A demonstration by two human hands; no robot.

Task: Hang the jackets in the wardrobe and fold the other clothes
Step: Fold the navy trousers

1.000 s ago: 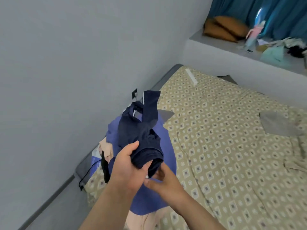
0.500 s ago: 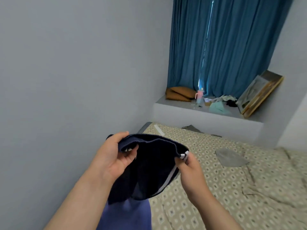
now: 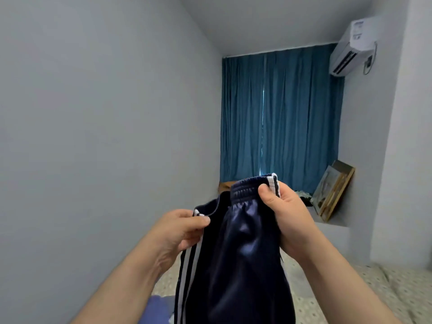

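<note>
- Left hand [image 3: 184, 230] pinches one end of the waistband of the navy pants [image 3: 233, 265]. The thumb lies on top and the fingers curl under the white-striped side seam.
- Right hand [image 3: 288, 218] grips the other end of the waistband, thumb pressed on the gathered elastic and fingers wrapped behind. It sits higher than the left hand.
- Between the two hands the waistband runs slack, and the shiny pants hang down below them in the air. White stripes run down the side under the left hand.
- Below and right of the right hand lies the bed [image 3: 385, 291] with a patterned sheet.
- Under the left forearm, at the bottom edge, shows a blue cloth [image 3: 156, 307].
- Beyond the right hand hangs a closed blue curtain [image 3: 280, 113].
- Right of the right hand, a framed picture [image 3: 334, 190] leans on the wall on a ledge [image 3: 332, 232].
- High above it, to the right, an air conditioner [image 3: 353, 43] is mounted on the wall.
</note>
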